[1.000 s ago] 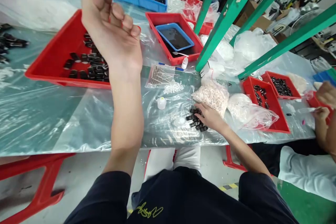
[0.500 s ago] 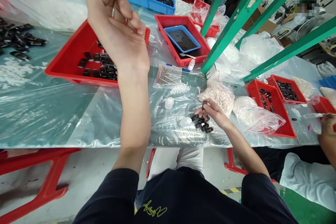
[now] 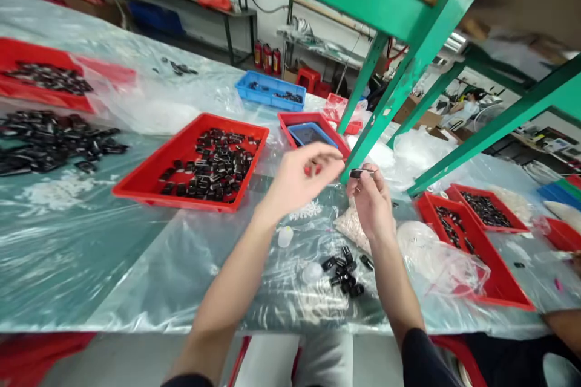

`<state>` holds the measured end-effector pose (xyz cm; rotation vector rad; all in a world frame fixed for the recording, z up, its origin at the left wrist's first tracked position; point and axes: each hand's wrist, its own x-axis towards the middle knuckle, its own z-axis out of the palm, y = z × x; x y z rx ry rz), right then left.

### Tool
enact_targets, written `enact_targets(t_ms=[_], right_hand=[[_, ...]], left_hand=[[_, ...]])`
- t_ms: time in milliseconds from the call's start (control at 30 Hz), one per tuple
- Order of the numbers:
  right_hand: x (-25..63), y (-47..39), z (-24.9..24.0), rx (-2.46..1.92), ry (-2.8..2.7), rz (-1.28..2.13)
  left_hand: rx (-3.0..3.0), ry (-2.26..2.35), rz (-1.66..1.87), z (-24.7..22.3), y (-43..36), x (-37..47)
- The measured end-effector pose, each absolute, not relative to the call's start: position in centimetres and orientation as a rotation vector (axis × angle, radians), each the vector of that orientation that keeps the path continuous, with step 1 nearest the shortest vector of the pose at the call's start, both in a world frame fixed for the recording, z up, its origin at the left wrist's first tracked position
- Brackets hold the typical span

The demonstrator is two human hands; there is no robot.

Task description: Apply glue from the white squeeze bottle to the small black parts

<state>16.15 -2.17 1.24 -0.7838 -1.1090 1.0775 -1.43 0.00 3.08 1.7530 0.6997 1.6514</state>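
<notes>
My right hand (image 3: 374,199) is raised above the table, its fingers closed on a small glossy black piece (image 3: 358,173). Just left of it is my left hand (image 3: 308,176), with thumb and forefinger brought together; anything between them is too small to make out. The two hands are close but apart. Below them lies a small pile of black pieces (image 3: 345,278), beside a round translucent lid (image 3: 312,273). A small white bottle (image 3: 285,236) stands farther left. Behind my right wrist is a bag of pale pieces (image 3: 353,227), partly hidden.
A red tray (image 3: 136,187) of black pieces is at the left, near a heap of black parts (image 3: 40,142). More red trays (image 3: 503,284) are at the right. A green metal frame (image 3: 385,106) rises behind my hands. Another person's arm (image 3: 563,323) shows at the right edge.
My left hand has come down and right from its raised position, to beside my right hand. My right hand has risen from the pile with a black piece. The view has tilted upward.
</notes>
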Motion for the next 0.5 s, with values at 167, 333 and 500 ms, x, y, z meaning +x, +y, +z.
enact_targets(t_ms=[167,333,500], right_hand=[[16.4,-2.0,1.0,-0.764,-1.26,1.066],[18.1,-1.8,0.4,-0.731,-1.354,1.204],[20.1,-1.5,1.1,-0.695,-1.49,1.059]], left_hand=[[1.816,0.745,1.521,2.3,-0.2,0.3],[1.668,0.66,1.464,1.6,0.4,0.9],[1.681,0.778,1.64,2.4,-0.2,1.4]])
